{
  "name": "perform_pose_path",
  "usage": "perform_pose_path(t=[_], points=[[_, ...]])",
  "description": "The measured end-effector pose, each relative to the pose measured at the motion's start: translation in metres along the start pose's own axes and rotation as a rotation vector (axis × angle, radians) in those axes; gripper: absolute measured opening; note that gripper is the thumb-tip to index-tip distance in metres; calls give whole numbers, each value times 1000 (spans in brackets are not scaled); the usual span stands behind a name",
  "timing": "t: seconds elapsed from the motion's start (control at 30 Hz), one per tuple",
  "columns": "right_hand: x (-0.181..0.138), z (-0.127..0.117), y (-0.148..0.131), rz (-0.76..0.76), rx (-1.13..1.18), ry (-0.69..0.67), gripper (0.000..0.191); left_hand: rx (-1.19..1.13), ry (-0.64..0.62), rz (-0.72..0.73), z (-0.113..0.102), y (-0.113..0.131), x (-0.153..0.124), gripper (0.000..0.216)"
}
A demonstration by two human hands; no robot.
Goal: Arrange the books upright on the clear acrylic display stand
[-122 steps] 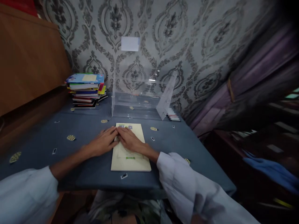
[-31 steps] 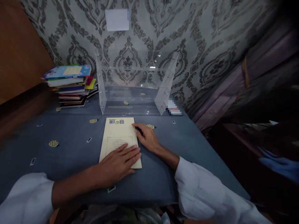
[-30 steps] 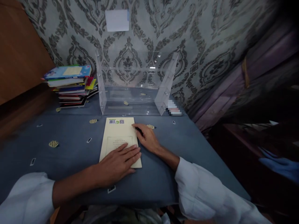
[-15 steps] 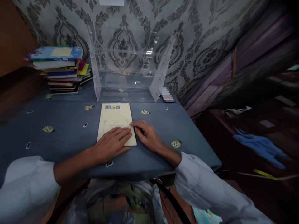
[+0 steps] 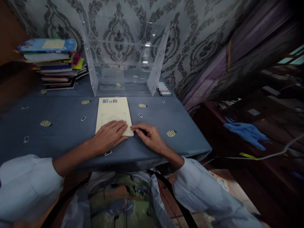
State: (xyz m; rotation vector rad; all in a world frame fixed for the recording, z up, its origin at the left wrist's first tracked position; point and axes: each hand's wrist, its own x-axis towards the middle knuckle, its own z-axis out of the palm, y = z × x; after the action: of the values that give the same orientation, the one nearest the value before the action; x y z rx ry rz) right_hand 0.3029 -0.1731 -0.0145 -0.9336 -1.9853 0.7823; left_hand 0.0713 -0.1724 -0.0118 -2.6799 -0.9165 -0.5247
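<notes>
A cream-coloured book (image 5: pixel 114 109) lies flat on the table, its back cover up, with a barcode and a QR code at the far end. My left hand (image 5: pixel 110 133) rests flat across the near part of the cover, fingers stretched out, hiding some of the printed box. Beside the book's right edge is my right hand (image 5: pixel 152 137). Its index fingertip touches the edge near the close right corner, and the thumb stands apart below it. The other right fingers are curled and partly hidden.
Behind the book stands a clear acrylic rack (image 5: pixel 121 90). A stack of books (image 5: pixel 52 69) is at the back left, and a blurred-out item (image 5: pixel 163 89) sits right of the rack. A blue cloth (image 5: pixel 247 131) lies off to the right, beyond the table's edge (image 5: pixel 199 152).
The camera view has shifted, so the table sits higher and further left. My right fingertips have slid down the book's right edge towards its near corner. My left hand stays on the cover.
</notes>
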Motion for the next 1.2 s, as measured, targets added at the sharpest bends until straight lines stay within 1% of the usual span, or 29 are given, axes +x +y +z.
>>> perform_pose_path(t=[0.2, 0.33, 0.63, 0.73, 0.8, 0.9, 1.0, 1.07, 1.13, 1.2], points=[[-1, 0, 2, 3, 27, 15, 26, 82, 18, 54, -2, 1, 2, 41], [-1, 0, -1, 16, 27, 7, 26, 83, 23, 52, -3, 1, 2, 41], [2, -2, -6, 5, -3, -13, 25, -69, -20, -59, -6, 0, 4, 38], [5, -3, -5, 2, -18, -11, 24, -171, -21, -105, -9, 0, 5, 36], [9, -6, -4, -10, -40, -18, 23, -253, -13, -127, -10, -5, 3, 32], [21, -11, -3, -56, -112, -53, 23, -277, 19, -193, -3, -27, -3, 33], [45, -8, -1, -128, -211, -95, 24, -243, 53, -333, 11, -67, -8, 39], [67, 4, -1, -166, -262, -150, 26, -286, 74, -449, 20, -97, -10, 42], [93, 24, -1, -210, -318, -229, 30, -371, 106, -568, 27, -123, -11, 45], [118, 47, -3, -250, -396, -283, 33, -399, 122, -608, 32, -139, -12, 50]])
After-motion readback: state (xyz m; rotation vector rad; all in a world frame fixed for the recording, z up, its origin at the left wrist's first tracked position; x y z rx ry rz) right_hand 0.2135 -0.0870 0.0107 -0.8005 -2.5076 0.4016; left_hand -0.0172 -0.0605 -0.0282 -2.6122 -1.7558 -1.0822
